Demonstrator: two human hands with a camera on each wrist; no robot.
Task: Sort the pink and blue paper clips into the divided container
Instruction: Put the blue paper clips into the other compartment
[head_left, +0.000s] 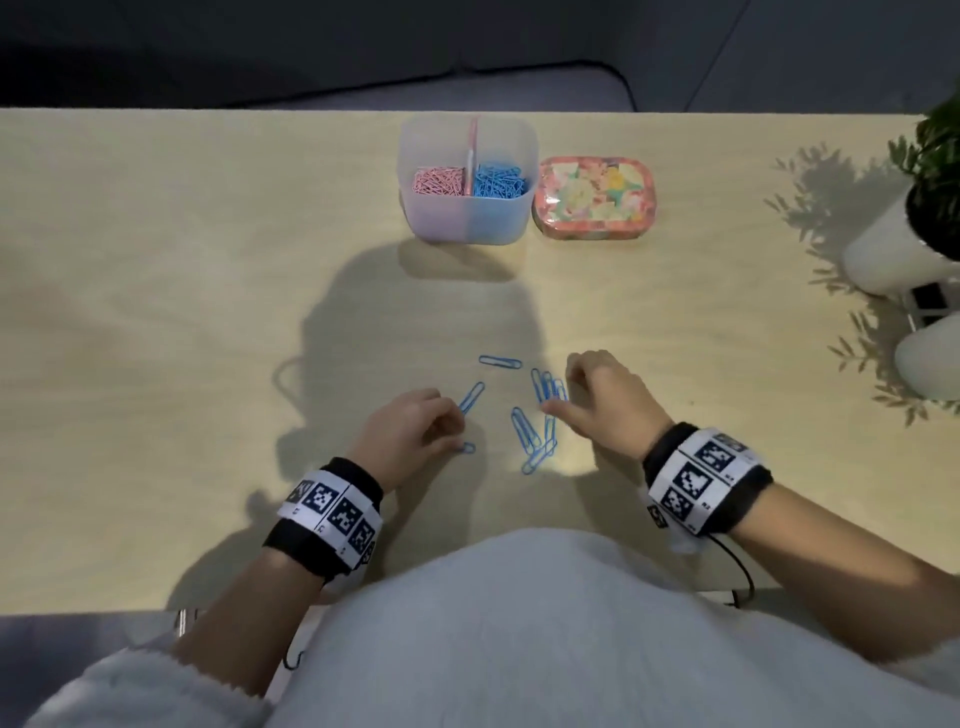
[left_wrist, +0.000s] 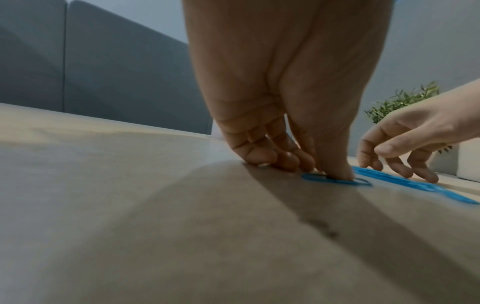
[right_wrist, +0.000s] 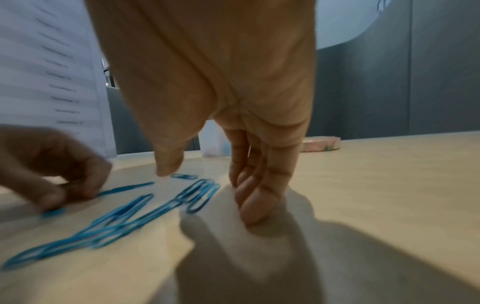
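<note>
**Loose blue clips at near edge of desk; both hands down on them**

Head view: the divided container (head_left: 467, 182) stands near the far edge of the desk (head_left: 182, 312), pink clips (head_left: 439, 182) in its left compartment, blue clips (head_left: 498, 181) in its right. A floral tin (head_left: 595, 200) sits just beside it on the right. Only blue clips remain loose, toward the near edge, between the hands.

Left wrist view alone shows the left hand (left_wrist: 280, 102) with its thumb pressing one loose clip (left_wrist: 335, 180) flat on the desk, fingers curled down beside it; whether the grip pinches it, I cannot tell.

Right wrist view alone shows the right hand (right_wrist: 233, 102) with fingers curled to the desk and thumb apart above the clips, holding nothing.

Long axes, head view: the farthest clip (head_left: 500, 362) lies roughly parallel to the near edge; the bunch (head_left: 548, 387) by the right hand and the cluster (head_left: 535, 441) run mostly near-to-far, some slanted.
</note>
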